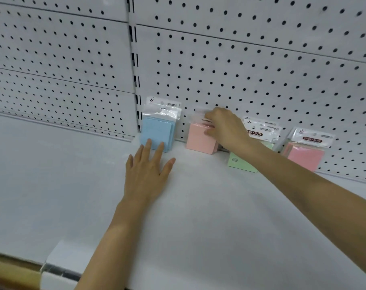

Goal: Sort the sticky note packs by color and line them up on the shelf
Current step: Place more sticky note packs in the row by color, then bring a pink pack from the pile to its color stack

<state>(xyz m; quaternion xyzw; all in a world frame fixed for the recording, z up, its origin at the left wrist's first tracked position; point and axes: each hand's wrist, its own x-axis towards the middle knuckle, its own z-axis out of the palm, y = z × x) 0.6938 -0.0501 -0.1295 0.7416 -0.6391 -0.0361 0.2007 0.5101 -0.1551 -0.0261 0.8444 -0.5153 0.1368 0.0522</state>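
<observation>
The right hand (224, 128), pinching the peach pack (198, 141), should square it along the shelf (198, 195) back edge (left hand (146, 174) flat, holding nothing).

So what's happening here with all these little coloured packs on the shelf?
A person is arranging sticky note packs along the back of a white shelf, against the pegboard. The right hand grips the top of a pale pink pack, which stands upright. The left hand lies flat on the shelf, its fingers touching the blue packs at the far left. Green packs, partly hidden by the forearm, and brighter pink packs stand further right.
</observation>
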